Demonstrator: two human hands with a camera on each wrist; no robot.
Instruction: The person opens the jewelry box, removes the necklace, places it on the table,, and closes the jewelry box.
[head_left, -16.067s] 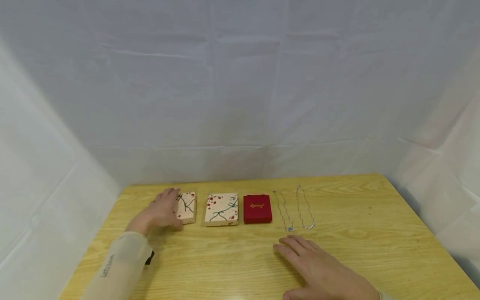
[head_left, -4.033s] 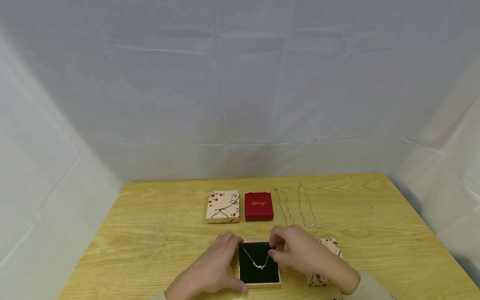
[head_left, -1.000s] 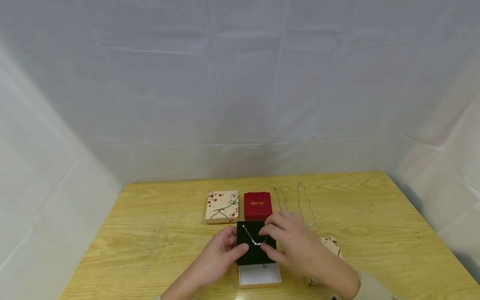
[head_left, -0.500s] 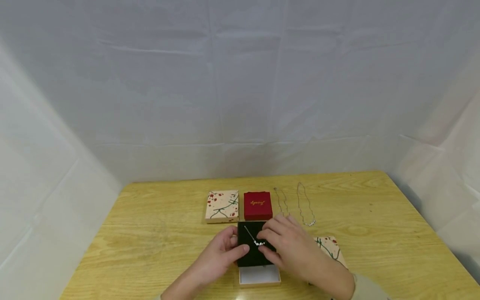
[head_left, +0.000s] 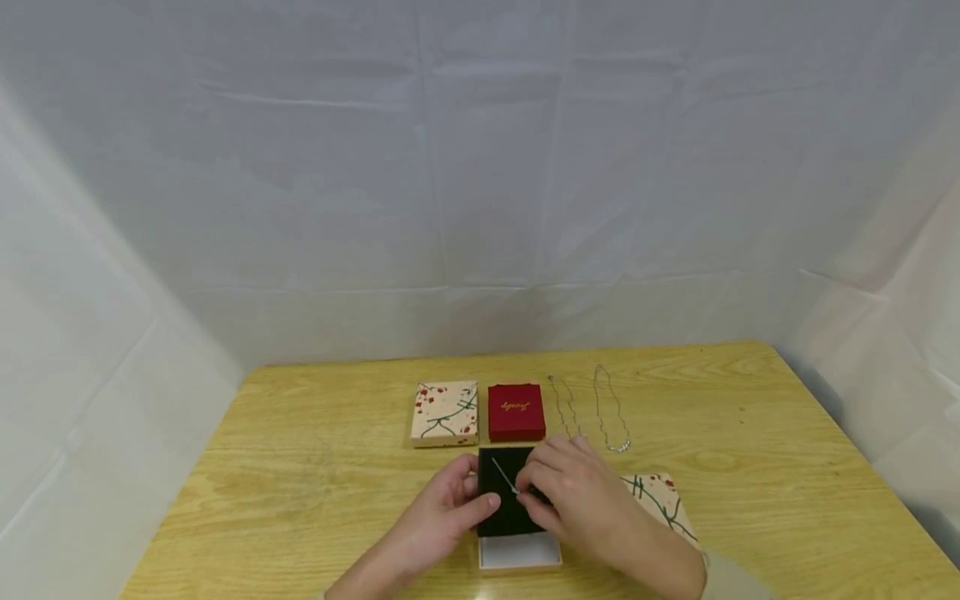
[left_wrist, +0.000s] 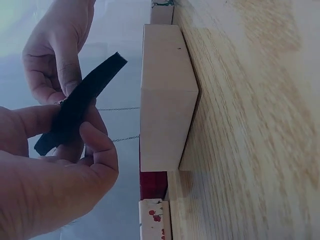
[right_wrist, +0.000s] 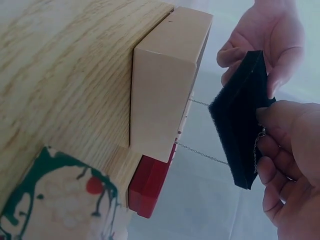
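My left hand point(head_left: 442, 510) grips the left edge of a dark foam pad point(head_left: 498, 518), thumb on top and fingers beneath. The pad is tilted above an open jewelry box base point(head_left: 519, 552) with a white inside. A silver necklace point(head_left: 503, 473) lies across the pad's face, and my right hand point(head_left: 581, 500) pinches it near its pendant, mostly hidden by the fingers. In the right wrist view, two strands of chain point(right_wrist: 205, 154) run from beneath the pad point(right_wrist: 237, 107) down to the box point(right_wrist: 162, 95). The floral lid point(head_left: 660, 500) lies right of the base, partly behind my right forearm.
Along the back stand a closed floral box point(head_left: 445, 414) and a red box point(head_left: 516, 412) with gold lettering. To their right lie two more silver necklaces, one point(head_left: 564, 404) partly covered by my right hand, the other point(head_left: 619, 447) fully visible. White sheeting point(head_left: 480, 208) surrounds the table.
The floral box came from the far left and was opened. The pad has been lifted out of its base. Lately my right fingers have closed on the pendant, and the pad has dipped slightly.
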